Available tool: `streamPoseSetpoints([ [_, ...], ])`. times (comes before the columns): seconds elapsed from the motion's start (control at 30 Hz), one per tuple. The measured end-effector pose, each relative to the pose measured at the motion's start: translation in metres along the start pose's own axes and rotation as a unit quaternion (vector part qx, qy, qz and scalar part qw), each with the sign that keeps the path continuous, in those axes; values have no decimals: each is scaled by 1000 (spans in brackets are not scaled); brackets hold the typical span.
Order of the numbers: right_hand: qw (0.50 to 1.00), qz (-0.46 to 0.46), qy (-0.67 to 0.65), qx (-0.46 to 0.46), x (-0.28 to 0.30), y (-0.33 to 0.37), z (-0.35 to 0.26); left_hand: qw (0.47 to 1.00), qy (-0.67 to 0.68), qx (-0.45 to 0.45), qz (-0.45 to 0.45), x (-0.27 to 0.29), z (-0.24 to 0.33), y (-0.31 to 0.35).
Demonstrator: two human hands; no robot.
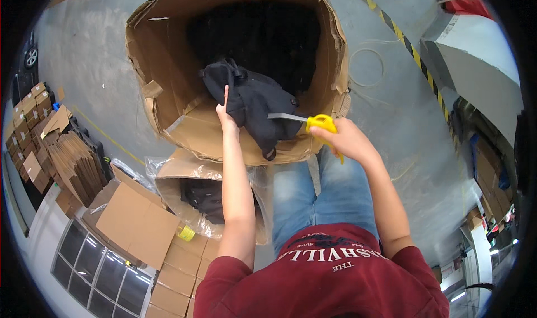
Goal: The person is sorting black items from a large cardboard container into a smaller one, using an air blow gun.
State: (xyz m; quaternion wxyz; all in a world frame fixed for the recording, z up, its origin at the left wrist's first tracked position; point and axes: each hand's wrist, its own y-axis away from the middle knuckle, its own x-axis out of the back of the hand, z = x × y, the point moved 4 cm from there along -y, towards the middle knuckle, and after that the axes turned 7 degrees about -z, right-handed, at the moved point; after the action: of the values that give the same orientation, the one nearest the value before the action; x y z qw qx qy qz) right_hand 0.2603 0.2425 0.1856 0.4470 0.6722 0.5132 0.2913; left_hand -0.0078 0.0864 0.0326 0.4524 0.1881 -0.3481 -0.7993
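Note:
A dark fabric item (260, 97) with strap-like parts and a loop at its lower end hangs over the near side of a big cardboard box (168, 75). It could be a bag or a garment; I cannot tell which. My left hand (225, 117) grips its left side, with one finger stretched up along the cloth. In my right hand (348, 141) is a pair of scissors (321, 123) with yellow handles. Their metal blades point left and lie over or against the cloth. More black cloth (254, 36) fills the deep end of the box.
Below the big box stands a smaller plastic-lined box (173, 186) holding dark cloth. Closed cartons (179, 273) and an open flap (137, 223) lie at lower left, with flattened cardboard (75, 164) beyond. Yellow-black floor tape (417, 58) and a loose clear strap (369, 66) are right.

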Motion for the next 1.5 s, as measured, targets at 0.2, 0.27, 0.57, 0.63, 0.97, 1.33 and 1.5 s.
streamPoseSetpoints([
  [0.2, 999, 21, -43, -8, -5, 0, 11, 998, 39, 14, -37, 10, 11, -18],
  [0.27, 997, 15, -78, 15, -5, 5, 22, 995, 59, 34, -69, 10, -20, 29],
  [0.57, 996, 21, -89, 11, -12, 7, 24, 980, 122, 53, -148, 27, -1, 41],
  [0.63, 996, -39, -78, 11, -20, 8, 26, 975, 135, 59, -163, 27, 1, 42],
  [0.97, 995, 52, -81, 3, -11, 5, 37, 934, 219, 103, -261, 5, -24, 68],
  [1.33, 987, -90, -127, 25, -30, -10, 29, 885, 308, 108, -331, -5, 12, 24],
  [1.5, 981, 33, -178, 61, -2, -11, 29, 850, 355, 125, -370, 25, 13, 64],
])
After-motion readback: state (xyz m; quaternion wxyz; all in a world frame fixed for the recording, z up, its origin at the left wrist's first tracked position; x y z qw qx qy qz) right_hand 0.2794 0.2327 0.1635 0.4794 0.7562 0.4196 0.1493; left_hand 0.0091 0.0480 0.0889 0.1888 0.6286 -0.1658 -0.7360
